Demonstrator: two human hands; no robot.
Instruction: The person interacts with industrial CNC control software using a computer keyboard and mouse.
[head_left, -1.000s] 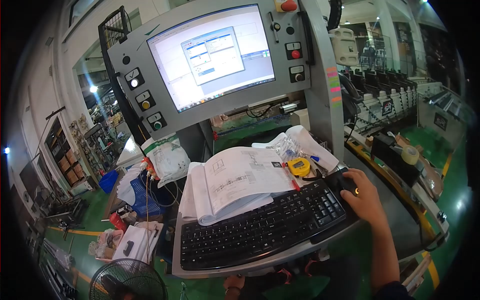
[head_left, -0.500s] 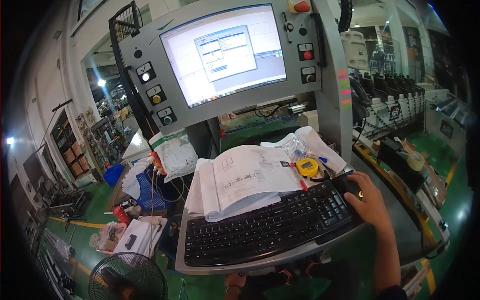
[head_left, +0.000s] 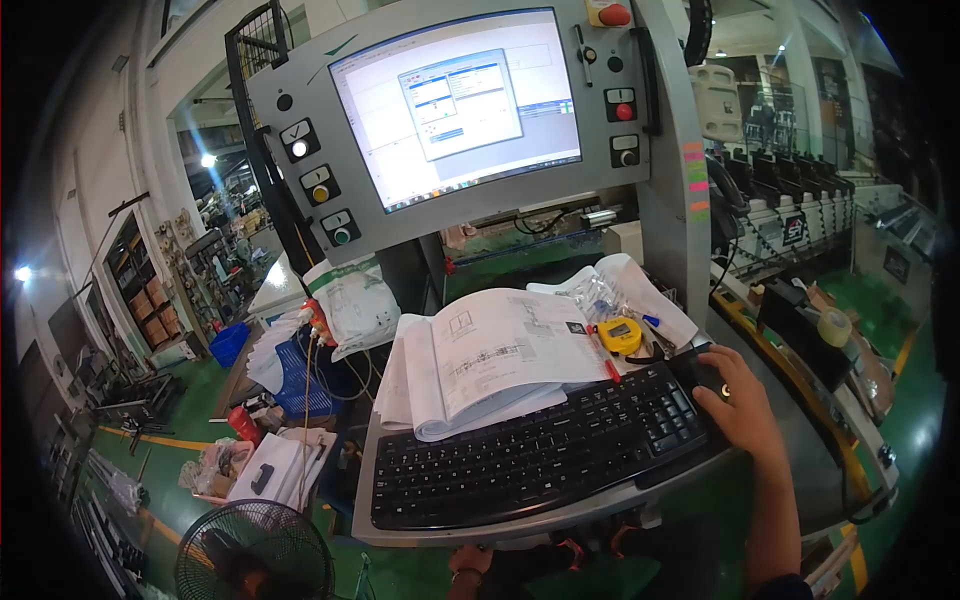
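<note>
My right hand rests over a black computer mouse at the right end of the tray, its fingers curved round it. Just left of it lies a black keyboard. My left hand is low, below the tray's front edge, with a band at the wrist; its fingers are mostly hidden. An open booklet of drawings lies across the back of the keyboard. Beside the booklet are a red pen and a yellow tape measure. Above, a monitor shows a dialog window.
Push buttons and a red emergency stop flank the monitor. A white plastic bag sits left of the booklet. At lower left stand a fan and a blue basket. Machinery runs along the right.
The view has shifted slightly, so everything sits a little further right. My right hand stays on the mouse, and the left hand keeps its place.
</note>
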